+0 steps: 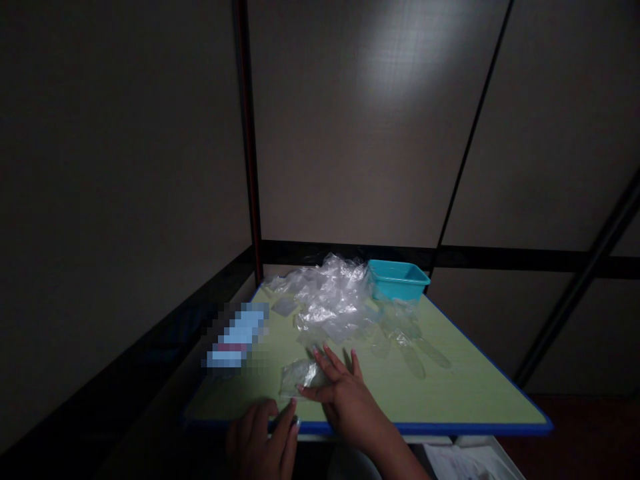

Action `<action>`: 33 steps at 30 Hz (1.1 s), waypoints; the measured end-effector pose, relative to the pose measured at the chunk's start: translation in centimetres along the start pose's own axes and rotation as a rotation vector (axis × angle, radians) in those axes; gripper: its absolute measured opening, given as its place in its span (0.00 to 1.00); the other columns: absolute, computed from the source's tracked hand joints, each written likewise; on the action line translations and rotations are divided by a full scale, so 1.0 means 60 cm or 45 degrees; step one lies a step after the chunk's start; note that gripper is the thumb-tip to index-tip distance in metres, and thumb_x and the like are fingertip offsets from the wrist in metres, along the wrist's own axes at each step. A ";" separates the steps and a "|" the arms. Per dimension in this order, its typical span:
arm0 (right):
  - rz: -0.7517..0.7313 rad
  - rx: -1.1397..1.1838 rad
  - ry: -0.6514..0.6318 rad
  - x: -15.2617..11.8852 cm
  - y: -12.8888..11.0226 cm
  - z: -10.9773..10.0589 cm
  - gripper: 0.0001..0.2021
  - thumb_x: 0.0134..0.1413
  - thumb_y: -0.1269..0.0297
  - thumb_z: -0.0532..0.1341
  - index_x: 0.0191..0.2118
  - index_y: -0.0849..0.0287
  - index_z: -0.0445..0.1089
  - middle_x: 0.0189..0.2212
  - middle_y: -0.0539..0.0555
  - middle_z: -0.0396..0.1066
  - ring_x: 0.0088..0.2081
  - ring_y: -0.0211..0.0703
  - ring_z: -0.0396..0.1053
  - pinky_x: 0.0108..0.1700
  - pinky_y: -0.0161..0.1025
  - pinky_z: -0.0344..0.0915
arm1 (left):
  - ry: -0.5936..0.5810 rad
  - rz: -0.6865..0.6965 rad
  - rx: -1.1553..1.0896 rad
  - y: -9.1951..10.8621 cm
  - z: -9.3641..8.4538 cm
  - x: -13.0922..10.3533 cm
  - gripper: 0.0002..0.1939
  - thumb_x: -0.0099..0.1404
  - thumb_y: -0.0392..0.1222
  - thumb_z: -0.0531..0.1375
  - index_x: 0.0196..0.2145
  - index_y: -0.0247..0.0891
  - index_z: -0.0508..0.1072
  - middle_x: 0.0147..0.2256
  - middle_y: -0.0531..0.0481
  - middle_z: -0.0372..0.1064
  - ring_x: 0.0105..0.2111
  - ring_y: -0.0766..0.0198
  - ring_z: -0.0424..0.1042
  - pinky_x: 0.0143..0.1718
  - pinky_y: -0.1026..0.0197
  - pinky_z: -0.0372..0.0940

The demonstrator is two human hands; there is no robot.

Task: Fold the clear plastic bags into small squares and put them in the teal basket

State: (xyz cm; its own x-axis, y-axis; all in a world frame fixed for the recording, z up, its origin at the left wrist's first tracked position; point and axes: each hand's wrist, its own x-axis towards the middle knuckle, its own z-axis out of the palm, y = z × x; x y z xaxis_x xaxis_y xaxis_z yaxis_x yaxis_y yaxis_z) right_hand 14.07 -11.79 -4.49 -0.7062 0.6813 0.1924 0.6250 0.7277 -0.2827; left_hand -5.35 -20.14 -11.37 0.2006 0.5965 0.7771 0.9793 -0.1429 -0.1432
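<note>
My right hand lies flat and open on the green surface, fingers spread, its fingertips pressing down a small clear plastic bag that sits just in front of the near blue edge. My left hand is at that same edge, just nearer me than the bag, fingers curled loosely over the rim; it is too dark for me to tell whether it pinches anything.

Judging by how things lie, I am early in the work: only this one small bag lies apart under my hands, while beyond it, toward the far end of the surface, a big heap of crumpled clear plastic bags is piled loose. A few flat clear pieces lie scattered to the right of the bag, between it and the heap.

The teal tub stands at the far edge, touching the heap on its right side. I see only its outer wall and rim from here, so I cannot tell what it holds, if anything. A blurred blue and white object lies to the left of the bag.
</note>
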 end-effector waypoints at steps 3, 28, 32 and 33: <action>-0.002 -0.004 -0.003 0.000 0.001 0.001 0.25 0.57 0.69 0.55 0.55 0.30 0.60 0.66 0.47 0.40 0.66 0.48 0.32 0.58 0.65 0.21 | 0.067 -0.003 -0.051 0.001 0.004 -0.002 0.14 0.61 0.40 0.58 0.45 0.42 0.73 0.39 0.45 0.71 0.40 0.53 0.69 0.40 0.52 0.59; -0.011 -0.037 -0.004 -0.002 -0.011 -0.009 0.23 0.55 0.68 0.55 0.55 0.38 0.64 0.67 0.46 0.36 0.67 0.49 0.30 0.59 0.64 0.18 | -0.503 0.100 -0.238 0.016 0.025 0.102 0.30 0.70 0.52 0.46 0.64 0.33 0.51 0.63 0.43 0.50 0.62 0.54 0.51 0.60 0.45 0.48; -0.012 -0.013 0.012 -0.003 -0.009 -0.007 0.25 0.54 0.69 0.54 0.56 0.38 0.64 0.67 0.46 0.36 0.67 0.48 0.30 0.59 0.63 0.18 | -0.596 0.077 -0.253 0.016 0.029 0.100 0.30 0.71 0.54 0.44 0.64 0.34 0.52 0.62 0.42 0.50 0.62 0.53 0.52 0.59 0.43 0.49; -0.008 -0.007 0.017 -0.003 -0.008 -0.006 0.25 0.54 0.69 0.54 0.56 0.38 0.64 0.67 0.46 0.36 0.67 0.47 0.30 0.59 0.63 0.19 | -0.605 0.076 -0.256 0.016 0.029 0.100 0.30 0.71 0.54 0.44 0.63 0.35 0.53 0.62 0.42 0.49 0.62 0.53 0.52 0.59 0.43 0.49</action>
State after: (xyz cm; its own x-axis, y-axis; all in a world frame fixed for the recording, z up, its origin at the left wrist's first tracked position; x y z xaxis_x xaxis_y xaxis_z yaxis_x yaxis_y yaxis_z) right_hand 14.02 -12.22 -4.07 -0.7060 0.6774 0.2066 0.6220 0.7326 -0.2766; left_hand -3.14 -15.34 -7.93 0.2915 0.8687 0.4005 0.9508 -0.3090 -0.0218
